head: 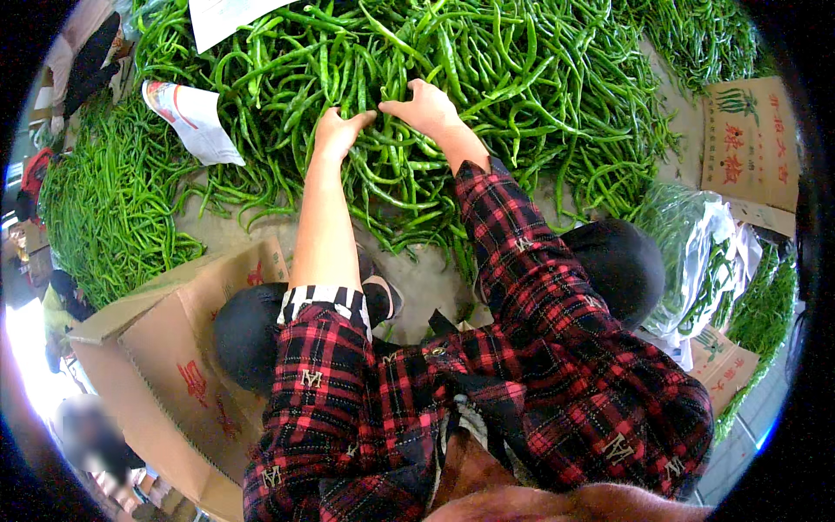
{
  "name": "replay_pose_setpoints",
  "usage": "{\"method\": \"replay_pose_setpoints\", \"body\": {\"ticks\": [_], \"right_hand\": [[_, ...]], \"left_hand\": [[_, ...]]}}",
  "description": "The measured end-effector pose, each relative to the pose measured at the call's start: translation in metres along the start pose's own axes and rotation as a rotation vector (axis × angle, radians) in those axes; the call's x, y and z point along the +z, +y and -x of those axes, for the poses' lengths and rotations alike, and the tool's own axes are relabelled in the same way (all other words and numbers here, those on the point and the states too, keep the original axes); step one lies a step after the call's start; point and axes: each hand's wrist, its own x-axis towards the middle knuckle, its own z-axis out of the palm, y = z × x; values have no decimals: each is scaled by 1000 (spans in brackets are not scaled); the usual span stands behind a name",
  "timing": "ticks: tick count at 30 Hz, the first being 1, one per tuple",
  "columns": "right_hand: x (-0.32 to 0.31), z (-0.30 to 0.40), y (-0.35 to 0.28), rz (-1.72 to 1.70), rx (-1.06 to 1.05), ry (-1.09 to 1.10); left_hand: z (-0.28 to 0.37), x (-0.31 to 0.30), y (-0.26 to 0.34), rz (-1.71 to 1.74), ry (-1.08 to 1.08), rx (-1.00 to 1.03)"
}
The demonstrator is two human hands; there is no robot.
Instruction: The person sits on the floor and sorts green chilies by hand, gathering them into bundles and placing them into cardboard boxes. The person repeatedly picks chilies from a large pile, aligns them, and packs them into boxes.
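Note:
A large heap of long green chili peppers (535,85) covers the floor before me. My left hand (340,130) reaches into its near side, thumb pointing right, with the fingertips hidden among the peppers. Just to the right, my right hand (424,107) rests on the same heap, its thumb and forefinger apart around some peppers. The two thumbs nearly meet. Whether either hand grips any pepper cannot be made out. A printed paper sheet (196,124) lies on the peppers left of my hands, and a white sheet (231,19) lies at the top.
An open cardboard box (163,352) stands by my left knee. Beside my right knee is a clear plastic bag (698,261) with peppers. Flat printed cardboard (750,143) lies at the right. Another pepper pile (117,196) spreads at the left. Other people are at the left edge.

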Motion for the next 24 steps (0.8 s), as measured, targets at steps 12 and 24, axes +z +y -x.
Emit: {"method": "replay_pose_setpoints", "body": {"ticks": [12, 24], "right_hand": [[44, -6, 6, -41, -93, 281], [33, -19, 14, 96, -135, 76]], "left_hand": [[-19, 18, 0, -148, 93, 64], [1, 4, 11, 148, -118, -66]]}}
